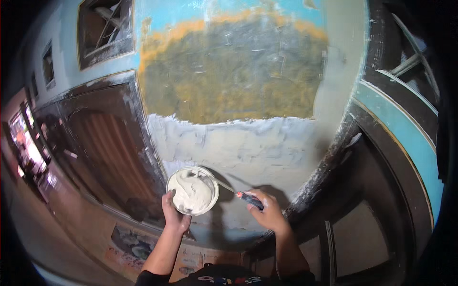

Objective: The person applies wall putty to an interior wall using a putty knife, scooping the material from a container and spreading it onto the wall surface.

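Observation:
My left hand point(175, 212) grips a round white tub point(214, 204) from its lower left side, thumb at the rim. Thick off-white putty point(193, 193) fills the tub, its surface swirled. In my right hand point(268, 211) is the dark handle, red at its tip, of a putty knife point(250, 199). The knife's thin shank reaches left over the tub's right rim, and its blade end lies at the putty. Behind both hands stands a wall point(248, 145), whose lower part wears an uneven whitish coat. Above that coat is a rough grey-and-ochre patch point(229, 76).
A dark wooden door point(107, 148) with a curtain-like panel stands left, another dark door point(353, 229) right. Dark frames with crossed bars point(107, 28) sit above. Stained sheets point(131, 248) cover the floor near me. A bright doorway point(31, 138) opens at far left.

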Demonstrator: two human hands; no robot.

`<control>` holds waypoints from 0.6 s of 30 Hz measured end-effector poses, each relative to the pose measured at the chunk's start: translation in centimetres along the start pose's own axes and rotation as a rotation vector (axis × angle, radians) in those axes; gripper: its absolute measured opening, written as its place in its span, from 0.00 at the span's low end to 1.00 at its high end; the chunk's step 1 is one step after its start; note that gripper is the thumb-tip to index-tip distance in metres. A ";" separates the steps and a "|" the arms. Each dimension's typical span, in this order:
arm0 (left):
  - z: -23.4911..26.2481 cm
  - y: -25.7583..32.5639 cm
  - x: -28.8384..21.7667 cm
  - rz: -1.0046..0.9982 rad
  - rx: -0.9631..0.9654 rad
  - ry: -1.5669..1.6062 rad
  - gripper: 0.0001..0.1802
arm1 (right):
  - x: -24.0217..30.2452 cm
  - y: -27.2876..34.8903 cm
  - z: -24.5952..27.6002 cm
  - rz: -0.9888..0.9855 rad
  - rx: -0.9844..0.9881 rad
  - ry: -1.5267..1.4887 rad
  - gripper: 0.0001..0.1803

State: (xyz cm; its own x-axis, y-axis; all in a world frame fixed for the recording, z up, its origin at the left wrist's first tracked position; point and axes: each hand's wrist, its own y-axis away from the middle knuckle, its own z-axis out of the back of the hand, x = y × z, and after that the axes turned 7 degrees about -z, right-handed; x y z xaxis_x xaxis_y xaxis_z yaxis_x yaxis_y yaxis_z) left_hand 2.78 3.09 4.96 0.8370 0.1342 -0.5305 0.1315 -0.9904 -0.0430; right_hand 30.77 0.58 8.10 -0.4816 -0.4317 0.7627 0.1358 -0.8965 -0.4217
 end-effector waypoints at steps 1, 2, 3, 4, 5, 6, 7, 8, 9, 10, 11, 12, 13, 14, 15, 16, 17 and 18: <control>-0.2 0.0 -0.2 -0.004 -0.013 0.002 0.32 | -0.1 -0.3 0.3 0.026 0.006 -0.010 0.21; -0.1 0.1 -0.4 -0.008 -0.024 0.004 0.32 | 0.4 -0.6 0.7 0.031 0.016 0.034 0.22; 0.4 -0.1 -0.4 -0.019 -0.016 0.012 0.33 | 0.5 -1.0 0.9 0.050 0.029 0.045 0.22; 0.8 -0.3 -0.5 -0.055 -0.016 0.039 0.33 | 0.6 -1.3 1.1 0.071 0.040 0.058 0.22; 0.7 -0.1 -0.6 -0.062 -0.016 0.033 0.33 | 1.1 -1.6 1.4 0.024 0.065 0.115 0.22; 0.5 0.0 -0.7 -0.069 -0.014 0.028 0.33 | 1.6 -1.9 1.8 0.026 0.081 0.113 0.22; 0.5 0.2 -1.0 -0.077 -0.030 0.029 0.33 | 2.2 -2.1 2.2 0.082 0.078 0.237 0.22; 0.4 0.4 -1.2 -0.074 -0.045 0.015 0.33 | 2.8 -2.4 2.5 0.140 0.071 0.361 0.21; 0.5 0.5 -1.1 -0.068 -0.056 0.002 0.33 | 3.0 -2.8 2.8 0.190 0.068 0.416 0.22; 0.5 0.6 -1.0 -0.087 -0.042 -0.010 0.33 | 3.8 -3.1 3.6 0.212 0.110 0.559 0.22; 0.7 0.5 -1.1 -0.074 -0.055 -0.027 0.33 | 4.0 -3.7 3.5 0.239 0.119 0.599 0.22; 0.9 0.4 -1.2 -0.058 -0.067 -0.043 0.33 | 4.2 -4.4 3.3 0.265 0.128 0.639 0.22; 1.1 0.5 -1.4 -0.060 -0.084 -0.042 0.33 | 4.7 -5.1 3.1 0.265 0.145 0.633 0.22; 1.0 0.7 -1.7 -0.037 -0.080 -0.045 0.33 | 5.5 -5.6 3.0 0.315 0.147 0.727 0.22; 1.0 0.9 -1.9 -0.013 -0.076 -0.049 0.32 | 6.1 -6.0 2.9 0.366 0.150 0.820 0.22; 1.0 0.7 -2.0 0.009 -0.065 -0.050 0.32 | 6.4 -6.4 2.9 0.362 0.155 0.819 0.22; 1.5 0.5 -2.0 0.028 -0.055 -0.043 0.31 | 6.7 -6.7 2.8 0.389 0.205 0.870 0.21; 1.6 0.5 -2.1 0.032 -0.062 -0.043 0.31 | 6.9 -6.9 2.7 0.415 0.257 0.920 0.21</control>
State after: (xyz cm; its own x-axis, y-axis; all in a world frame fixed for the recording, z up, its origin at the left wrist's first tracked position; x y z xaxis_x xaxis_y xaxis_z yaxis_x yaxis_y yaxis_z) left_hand 0.23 2.28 4.71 0.8177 0.0995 -0.5669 0.1386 -0.9900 0.0261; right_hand 28.86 3.52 17.60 -0.8145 -0.5650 -0.1321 0.5698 -0.7358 -0.3660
